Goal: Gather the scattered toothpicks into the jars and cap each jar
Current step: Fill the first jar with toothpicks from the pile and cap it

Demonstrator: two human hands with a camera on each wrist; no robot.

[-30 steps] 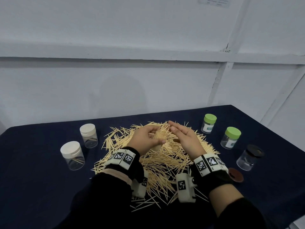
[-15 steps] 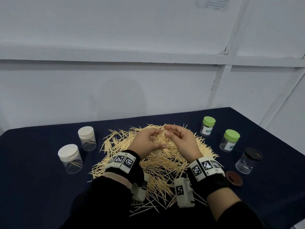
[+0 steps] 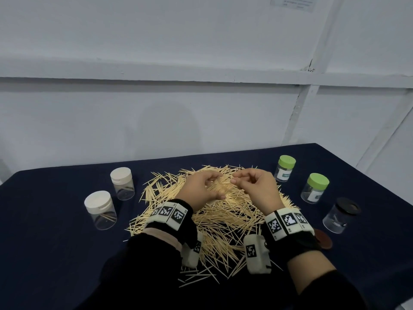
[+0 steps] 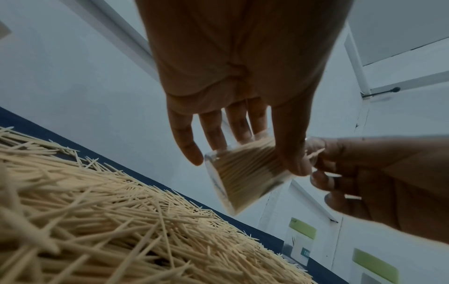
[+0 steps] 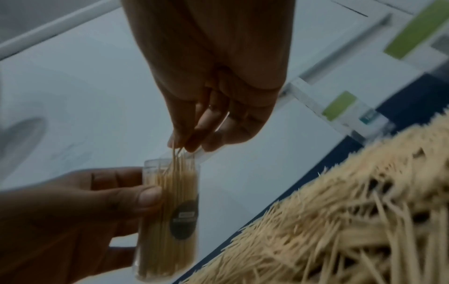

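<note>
A clear jar packed with toothpicks is gripped by my left hand, lifted and tilted above the pile of loose toothpicks. Its mouth is uncapped. In the right wrist view the jar shows a dark round label, with the left thumb pressed on its side. My right hand pinches a few toothpicks at the jar's mouth, their lower ends inside the jar. From the head view my hands hide most of the jar.
Two white-capped jars stand left of the pile on the dark blue cloth. Two green-capped jars and a black-capped jar stand to the right. A brown lid lies near the black-capped jar.
My right fingers have curled from stretched out toward the jar into a tight pinch at its mouth. Both hands have stayed together over the pile, the left still holding the jar.
</note>
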